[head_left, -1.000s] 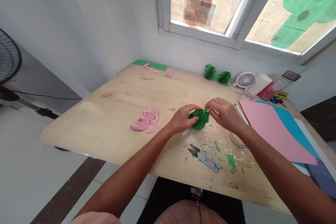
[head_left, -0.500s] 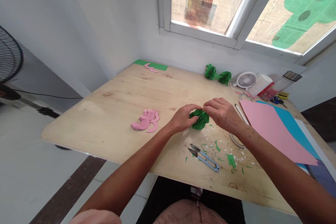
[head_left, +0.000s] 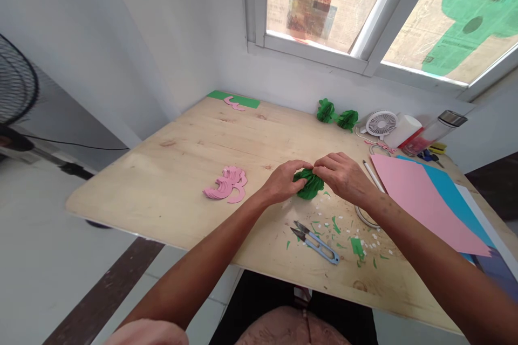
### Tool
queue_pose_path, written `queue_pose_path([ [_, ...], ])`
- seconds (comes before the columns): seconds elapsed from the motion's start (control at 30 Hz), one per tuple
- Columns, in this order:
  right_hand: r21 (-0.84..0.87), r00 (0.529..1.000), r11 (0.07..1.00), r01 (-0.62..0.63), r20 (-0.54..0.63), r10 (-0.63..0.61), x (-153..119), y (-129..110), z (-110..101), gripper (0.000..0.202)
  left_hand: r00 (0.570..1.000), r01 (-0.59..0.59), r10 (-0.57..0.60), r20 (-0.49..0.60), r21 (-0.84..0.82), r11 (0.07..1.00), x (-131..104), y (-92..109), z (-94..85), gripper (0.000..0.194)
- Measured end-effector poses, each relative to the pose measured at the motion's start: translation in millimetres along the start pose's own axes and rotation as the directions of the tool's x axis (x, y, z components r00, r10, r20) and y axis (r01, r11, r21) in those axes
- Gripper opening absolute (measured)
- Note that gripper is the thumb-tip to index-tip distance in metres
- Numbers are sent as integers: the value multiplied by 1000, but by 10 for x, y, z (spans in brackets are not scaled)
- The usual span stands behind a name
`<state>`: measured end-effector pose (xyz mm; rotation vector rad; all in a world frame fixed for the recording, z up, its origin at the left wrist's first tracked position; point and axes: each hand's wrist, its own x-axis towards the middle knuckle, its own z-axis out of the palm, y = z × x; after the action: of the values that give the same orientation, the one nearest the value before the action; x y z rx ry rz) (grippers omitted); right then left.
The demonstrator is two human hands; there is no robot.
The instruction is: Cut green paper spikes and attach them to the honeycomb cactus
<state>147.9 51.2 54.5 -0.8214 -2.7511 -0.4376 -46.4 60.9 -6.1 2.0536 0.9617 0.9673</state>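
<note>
Landmark: green paper piece [head_left: 309, 185], a fanned, folded shape resting on the wooden table [head_left: 182, 172], near the table's middle and toward the near edge.

Far left of the green paper piece, beyond the table: a dark floor fan [head_left: 16, 91]. Left of the piece, on the table: a pile of pink cutouts [head_left: 225, 185], well apart from it. Behind and left, at the far table edge: a green strip [head_left: 233, 99] with one pink curl lying on it.

Left hand [head_left: 281, 182]: fingers curled onto the left side of the green paper piece, thumb and fingertips closed on its upper edge. Right hand [head_left: 343, 175]: fingers closed on the piece's top right. The fingertips of both hands meet above the piece; its lower body shows between and below the two grips.

Just in front of the piece: thread snips [head_left: 315, 241] among green and white scraps. Behind and right: two finished green paper shapes [head_left: 336, 115], then a small white fan [head_left: 381, 123]. Right: pink sheet [head_left: 421, 199] over a blue sheet [head_left: 457, 194].
</note>
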Motion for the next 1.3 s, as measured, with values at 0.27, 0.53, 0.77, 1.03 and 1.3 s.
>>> queue_pose_path([
  [0.27,91,994,991,-96,-43,100,-41,-21,-69,21,1000,9,-9,-8,2,1000,5,28,-13,36],
  [0.53,475,657,604,-640,-69,751,-452,-30,86,28,999,34,-34,-1,12,999,4,25,-44,36],
  [0.77,627,662,420,-656,211,719,-499,-154,429,39,998,50,-50,22,-2,999,14,-28,-69,32],
  [1.03,650,676,398,-647,247,695,-353,-250,502,38,995,102,-102,21,-29,994,-46,4,-108,27],
  [1.3,633,648,394,-666,229,727,-247,-350,456,28,988,144,-145,-52,-34,989,-245,-13,-133,34],
])
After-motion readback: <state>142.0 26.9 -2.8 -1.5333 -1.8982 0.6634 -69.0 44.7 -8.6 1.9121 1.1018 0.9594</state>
